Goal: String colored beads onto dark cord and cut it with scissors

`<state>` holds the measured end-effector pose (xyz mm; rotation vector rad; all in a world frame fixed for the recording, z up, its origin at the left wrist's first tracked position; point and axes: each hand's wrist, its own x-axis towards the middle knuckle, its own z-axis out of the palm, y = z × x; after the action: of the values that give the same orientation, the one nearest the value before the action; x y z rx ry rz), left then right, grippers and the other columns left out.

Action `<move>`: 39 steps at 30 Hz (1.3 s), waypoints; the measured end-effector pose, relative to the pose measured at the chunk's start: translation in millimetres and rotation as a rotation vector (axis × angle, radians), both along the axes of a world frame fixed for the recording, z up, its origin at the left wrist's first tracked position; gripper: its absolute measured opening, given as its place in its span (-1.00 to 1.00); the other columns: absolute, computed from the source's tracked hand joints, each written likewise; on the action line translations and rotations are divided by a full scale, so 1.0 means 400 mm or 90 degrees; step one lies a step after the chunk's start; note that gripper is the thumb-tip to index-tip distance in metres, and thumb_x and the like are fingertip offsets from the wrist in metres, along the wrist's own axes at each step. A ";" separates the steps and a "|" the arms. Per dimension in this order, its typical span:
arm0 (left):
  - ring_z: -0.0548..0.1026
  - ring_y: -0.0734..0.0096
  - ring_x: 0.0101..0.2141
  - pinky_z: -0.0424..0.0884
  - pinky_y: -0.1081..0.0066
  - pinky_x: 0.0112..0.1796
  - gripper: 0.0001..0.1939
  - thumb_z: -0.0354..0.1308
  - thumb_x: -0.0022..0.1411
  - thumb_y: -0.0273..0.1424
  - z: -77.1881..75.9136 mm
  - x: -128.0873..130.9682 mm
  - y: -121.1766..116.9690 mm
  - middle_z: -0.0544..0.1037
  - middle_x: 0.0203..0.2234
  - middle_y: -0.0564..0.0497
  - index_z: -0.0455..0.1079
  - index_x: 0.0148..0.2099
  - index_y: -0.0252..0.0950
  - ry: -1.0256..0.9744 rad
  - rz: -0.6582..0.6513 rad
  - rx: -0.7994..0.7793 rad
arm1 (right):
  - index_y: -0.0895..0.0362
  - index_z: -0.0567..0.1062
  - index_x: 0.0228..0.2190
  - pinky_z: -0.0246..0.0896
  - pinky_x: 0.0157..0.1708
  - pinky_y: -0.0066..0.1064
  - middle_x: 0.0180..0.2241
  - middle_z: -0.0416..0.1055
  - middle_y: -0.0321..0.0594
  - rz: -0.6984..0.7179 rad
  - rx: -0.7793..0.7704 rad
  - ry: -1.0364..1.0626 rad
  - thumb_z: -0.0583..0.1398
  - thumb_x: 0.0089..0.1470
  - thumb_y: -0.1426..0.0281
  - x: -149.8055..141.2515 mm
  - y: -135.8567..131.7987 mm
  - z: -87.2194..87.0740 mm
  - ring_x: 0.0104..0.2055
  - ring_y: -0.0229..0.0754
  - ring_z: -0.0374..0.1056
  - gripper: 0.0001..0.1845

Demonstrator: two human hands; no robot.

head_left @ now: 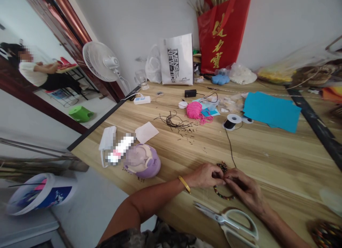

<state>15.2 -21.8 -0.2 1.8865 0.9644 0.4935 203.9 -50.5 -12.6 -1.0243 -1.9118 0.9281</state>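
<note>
My left hand, with a gold bangle at its wrist, is closed in a pinch. Its fingertips meet those of my right hand, also pinched, at the top of a beaded bracelet in dark, red, yellow and green. The exact grip is hidden by the fingers. A black cord runs from a white spool down to my right hand. Behind the fingertips lies a small cluster of dark beads. Scissors with pale handles rest partly spread on the table, just below my hands.
Beyond my hands lie cut black cords, a pink yarn ball and blue sheets. A purple lidded object stands left. More beaded strings lie bottom right. A person sits beyond the doorway, near a fan.
</note>
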 end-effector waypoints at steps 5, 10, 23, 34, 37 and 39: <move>0.43 0.49 -0.47 0.26 0.55 -0.43 -0.89 0.24 0.07 -0.43 -0.006 -0.001 0.001 0.53 -0.50 0.02 0.51 -0.33 -0.38 -0.007 -0.014 0.005 | 0.10 0.47 -0.36 0.30 -0.35 -0.39 -0.39 0.42 -0.16 0.008 0.007 0.001 0.16 0.16 0.35 0.004 0.000 -0.004 -0.34 -0.16 0.37 -0.89; 0.42 0.50 -0.46 0.25 0.56 -0.43 -0.86 0.26 0.07 -0.39 -0.007 -0.002 0.003 0.53 -0.49 0.02 0.51 -0.34 -0.39 -0.017 -0.020 0.011 | 0.10 0.47 -0.36 0.31 -0.33 -0.37 -0.38 0.43 -0.15 0.006 0.011 0.003 0.16 0.16 0.32 0.004 0.000 -0.001 -0.32 -0.13 0.38 -0.87; 0.41 0.52 -0.46 0.26 0.56 -0.41 -0.90 0.27 0.04 -0.46 -0.011 -0.007 0.003 0.50 -0.51 0.04 0.48 -0.35 -0.39 -0.073 0.006 -0.055 | 0.11 0.46 -0.36 0.30 -0.30 -0.41 -0.36 0.42 -0.16 0.019 0.022 0.004 0.16 0.15 0.37 0.004 0.001 -0.003 -0.29 -0.17 0.38 -0.91; 0.35 0.57 -0.48 0.25 0.54 -0.42 -0.66 0.41 -0.16 -0.34 0.016 -0.006 -0.007 0.41 -0.52 0.08 0.40 -0.35 -0.40 -0.309 0.112 -0.217 | 0.14 0.49 -0.35 0.38 -0.33 -0.46 -0.35 0.51 -0.13 -0.021 -0.045 -0.063 0.13 0.15 0.21 0.005 -0.005 -0.002 -0.34 -0.15 0.44 -0.74; 0.34 0.58 -0.49 0.25 0.54 -0.41 -0.64 0.39 -0.13 -0.25 0.004 -0.006 -0.003 0.42 -0.52 0.07 0.45 -0.34 -0.40 -0.320 0.086 -0.202 | 0.14 0.50 -0.36 0.39 -0.35 -0.46 -0.37 0.52 -0.15 -0.016 -0.041 -0.071 0.14 0.13 0.19 0.006 -0.004 -0.003 -0.38 -0.16 0.46 -0.72; 0.38 0.54 -0.46 0.27 0.52 -0.37 -0.67 0.35 -0.06 -0.23 -0.004 -0.007 0.000 0.47 -0.49 0.03 0.48 -0.34 -0.40 -0.309 0.061 -0.193 | 0.14 0.50 -0.34 0.39 -0.36 -0.47 -0.38 0.52 -0.16 0.002 -0.045 -0.078 0.13 0.14 0.21 0.006 -0.004 -0.003 -0.37 -0.17 0.46 -0.74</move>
<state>12.4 -21.9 -1.9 1.3660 0.7537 0.7733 206.5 -52.1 -13.9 -1.1434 -1.9936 0.9597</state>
